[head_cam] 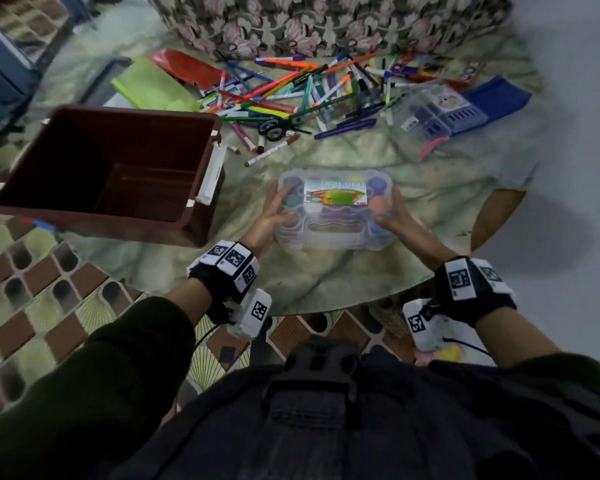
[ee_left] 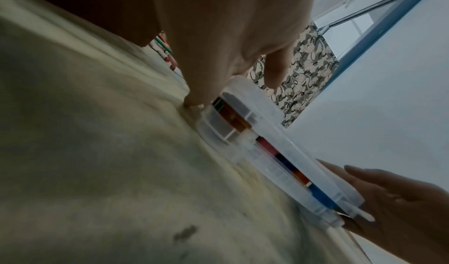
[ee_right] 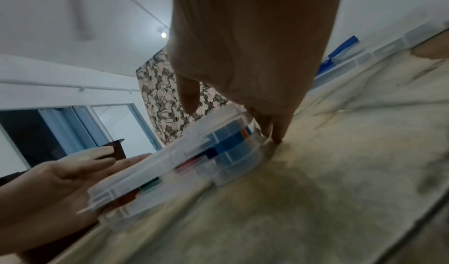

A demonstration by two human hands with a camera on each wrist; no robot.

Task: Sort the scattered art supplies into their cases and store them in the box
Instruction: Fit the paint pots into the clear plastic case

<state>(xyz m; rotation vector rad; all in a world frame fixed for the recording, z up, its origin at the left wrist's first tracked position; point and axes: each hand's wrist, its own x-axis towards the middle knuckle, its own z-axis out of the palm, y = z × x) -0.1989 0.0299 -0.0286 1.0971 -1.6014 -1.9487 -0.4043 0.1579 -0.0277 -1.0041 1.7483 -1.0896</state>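
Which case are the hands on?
The labelled clear paint case nearest the person; left hand and right hand grip its ends. The green pouch and blue case lie beyond.

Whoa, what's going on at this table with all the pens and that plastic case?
A person is tidying up art supplies. Their left hand and right hand hold the two ends of a clear paint case, which sits on the cloth-covered table right in front of them. The brown box stands open to the left and nothing shows inside it. A heap of pens and markers, with scissors, lies scattered at the far side, not yet sorted.
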